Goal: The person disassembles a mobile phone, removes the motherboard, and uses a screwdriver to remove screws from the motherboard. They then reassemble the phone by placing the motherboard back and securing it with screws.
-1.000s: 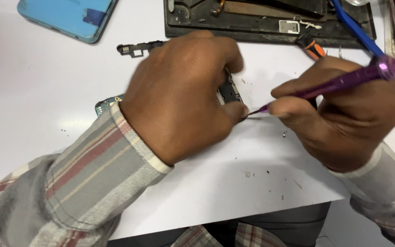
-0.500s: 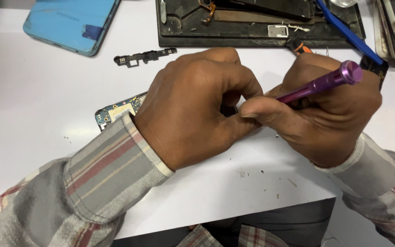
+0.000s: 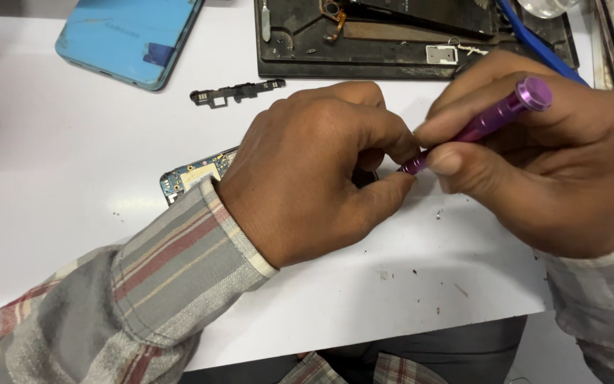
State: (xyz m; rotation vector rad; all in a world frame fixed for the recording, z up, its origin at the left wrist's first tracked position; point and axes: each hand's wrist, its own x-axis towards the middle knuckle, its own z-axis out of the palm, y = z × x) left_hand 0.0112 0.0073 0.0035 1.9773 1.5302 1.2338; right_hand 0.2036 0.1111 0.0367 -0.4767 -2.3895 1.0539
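A purple screwdriver [image 3: 488, 121] is gripped in the closed right hand [image 3: 541, 153], its tip hidden against the left hand [image 3: 314, 171], whose fingers are pinched on a circuit board [image 3: 193, 174] lying on the white table [image 3: 72, 142]. A black bracket [image 3: 236, 92], blue phone [image 3: 129, 39] and dark tray [image 3: 364, 67] lie beyond.

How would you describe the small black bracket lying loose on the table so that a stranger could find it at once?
Start at the white table and find the light blue phone at its far left. Just right of the phone and below the dark tray lies the small black bracket. Unlike its neighbours, it is a thin, notched strip that nothing touches.
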